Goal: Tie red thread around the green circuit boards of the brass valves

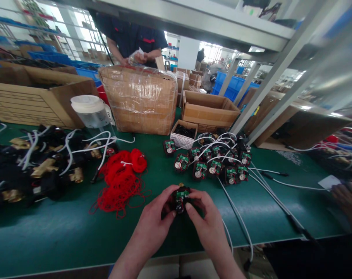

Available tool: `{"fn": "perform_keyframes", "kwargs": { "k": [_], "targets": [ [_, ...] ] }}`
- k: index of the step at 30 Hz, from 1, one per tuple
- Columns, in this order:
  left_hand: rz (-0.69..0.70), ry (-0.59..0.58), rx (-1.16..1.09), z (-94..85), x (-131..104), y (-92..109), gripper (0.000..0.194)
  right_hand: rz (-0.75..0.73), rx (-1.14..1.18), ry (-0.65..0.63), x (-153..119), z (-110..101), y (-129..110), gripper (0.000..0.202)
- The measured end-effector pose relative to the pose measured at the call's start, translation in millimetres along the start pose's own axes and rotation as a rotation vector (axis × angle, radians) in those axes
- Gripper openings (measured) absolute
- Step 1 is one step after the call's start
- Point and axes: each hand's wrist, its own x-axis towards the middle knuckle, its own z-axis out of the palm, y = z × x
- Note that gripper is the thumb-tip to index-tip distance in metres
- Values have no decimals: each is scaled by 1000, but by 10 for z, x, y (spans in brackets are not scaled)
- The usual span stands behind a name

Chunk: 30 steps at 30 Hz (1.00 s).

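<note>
Near the front edge of the green table, my left hand [157, 215] and my right hand [206, 217] hold a small black unit [181, 198] between them. Its open top shows a green circuit board, and a brass-coloured piece sticks out at its far end. The fingers of both hands are closed around its sides. Beyond it stand several similar black units with green boards [200, 170], with white cables running among them. A tangled pile of red cord or bands [120, 186] lies to the left of my hands.
Black parts with brass fittings [45, 167] cover the left side. Behind are a clear jar [90, 112], a wrapped carton [142, 102] and a small box [184, 135]. Another person's hand [348, 197] is at the right; a person stands beyond the cartons. Metal posts rise at the right.
</note>
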Motion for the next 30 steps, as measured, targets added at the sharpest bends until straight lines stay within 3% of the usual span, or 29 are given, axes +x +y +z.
{"fn": "perform_keyframes", "kwargs": {
  "k": [5,10,18,25,30],
  "targets": [
    [6,8,23,1,-1,-4,62,1,29,72,-63,83,25,14],
    [8,16,30,-9,3,-4,62,-4,73,252,-163,282,60,11],
    [-8,30,30,-9,11,47,65,95,138,438,-220,526,118,23],
    [12,29,45,-4,19,15,64,116,198,471,-200,581,110,22],
    [5,17,40,-9,14,17,64,71,188,376,-168,411,52,18]
  ]
}}
